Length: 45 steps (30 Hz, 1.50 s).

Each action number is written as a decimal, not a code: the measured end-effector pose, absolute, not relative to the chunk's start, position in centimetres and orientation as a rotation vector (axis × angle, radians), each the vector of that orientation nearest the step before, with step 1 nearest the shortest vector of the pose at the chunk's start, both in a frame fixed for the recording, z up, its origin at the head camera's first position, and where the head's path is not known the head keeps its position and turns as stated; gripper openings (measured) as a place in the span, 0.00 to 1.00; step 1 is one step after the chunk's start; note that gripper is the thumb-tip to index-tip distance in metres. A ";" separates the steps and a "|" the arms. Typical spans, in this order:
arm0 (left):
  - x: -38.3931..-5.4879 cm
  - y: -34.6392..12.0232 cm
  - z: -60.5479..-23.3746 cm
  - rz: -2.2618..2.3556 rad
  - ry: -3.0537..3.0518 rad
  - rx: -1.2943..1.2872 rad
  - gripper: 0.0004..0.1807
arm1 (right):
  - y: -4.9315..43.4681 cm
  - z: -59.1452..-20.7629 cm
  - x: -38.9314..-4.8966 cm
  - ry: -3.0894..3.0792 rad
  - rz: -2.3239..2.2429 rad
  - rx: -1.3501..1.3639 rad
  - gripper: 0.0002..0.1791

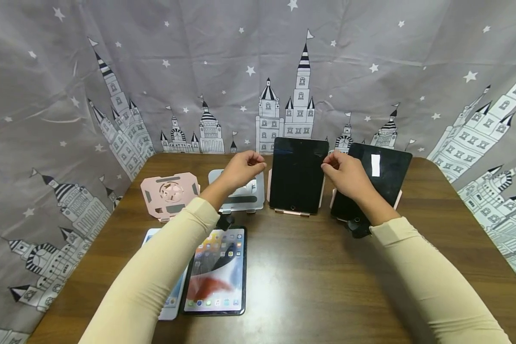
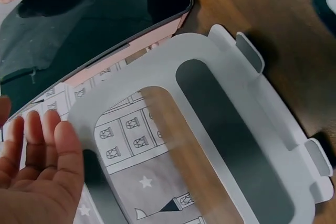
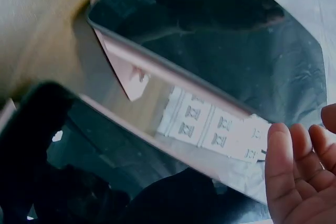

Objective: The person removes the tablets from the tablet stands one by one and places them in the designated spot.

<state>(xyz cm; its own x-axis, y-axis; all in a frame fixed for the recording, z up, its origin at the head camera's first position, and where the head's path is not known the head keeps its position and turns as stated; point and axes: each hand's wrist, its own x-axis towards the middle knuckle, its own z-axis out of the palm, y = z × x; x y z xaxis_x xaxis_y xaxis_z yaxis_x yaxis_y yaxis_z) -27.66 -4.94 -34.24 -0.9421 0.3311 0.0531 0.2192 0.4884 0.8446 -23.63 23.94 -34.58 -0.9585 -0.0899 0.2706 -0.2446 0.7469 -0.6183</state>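
A black tablet (image 1: 298, 177) stands upright on a pink stand (image 1: 268, 191), between my two hands. My left hand (image 1: 242, 169) hovers above a light grey-blue stand (image 1: 260, 191), loosely bent and holding nothing. The left wrist view shows its fingers beside the frame of that grey stand (image 2: 157, 69). Close to the upright tablet's right edge is my right hand (image 1: 346, 174), also with nothing in it; whether it touches the edge is unclear. Partly behind this hand, a second black tablet (image 1: 393, 167) leans on another pink stand (image 1: 397, 198).
At the left stands a pink stand (image 1: 172, 193) with a round cutout pattern. Two tablets lie face up in front: a black-rimmed one (image 1: 217, 282) showing app icons, and a white one (image 1: 169, 313) partly under my left sleeve. A castle-print curtain (image 1: 223, 62) hangs behind the wooden table (image 1: 309, 286).
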 end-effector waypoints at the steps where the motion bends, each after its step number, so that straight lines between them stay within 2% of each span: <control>1: -27.9 -4.7 -34.2 1.473 2.612 0.475 0.10 | 24.2 -34.4 -23.8 -2.716 1.004 0.256 0.09; 14: -29.7 -1.7 -33.8 1.577 2.668 0.368 0.14 | 24.8 -34.0 -25.2 -2.698 1.045 0.167 0.13; 27: -30.1 0.0 -33.9 1.766 2.622 0.247 0.08 | 24.4 -35.4 -26.0 -2.634 1.131 0.161 0.08; 45: -29.9 0.3 -34.1 1.782 2.621 0.210 0.08 | 24.0 -35.6 -25.5 -2.591 1.237 0.084 0.10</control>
